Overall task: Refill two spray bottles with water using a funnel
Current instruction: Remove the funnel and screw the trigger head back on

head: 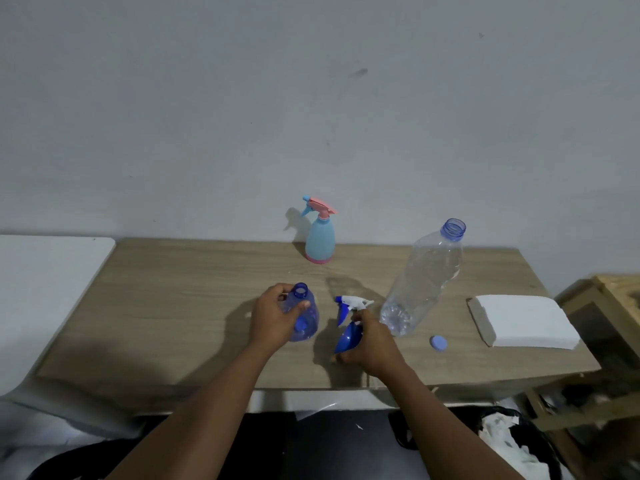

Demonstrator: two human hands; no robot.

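My left hand (275, 317) grips a clear blue spray bottle (306, 315) with its neck uncapped, standing on the wooden table (173, 306). Just right of it my right hand (369, 344) holds a blue funnel (348, 337) near the table surface. The bottle's white and blue trigger head (349, 306) lies on the table just behind that hand. A light blue spray bottle (320, 237) with a pink trigger and base stands at the back by the wall. A large clear water bottle (422, 282), uncapped, stands to the right, and its blue cap (438, 342) lies in front of it.
A white folded cloth or pad (523, 320) lies at the table's right end. A wooden frame (609, 306) stands beyond the right edge. A white surface (45, 271) adjoins the table on the left. The grey wall rises right behind the table.
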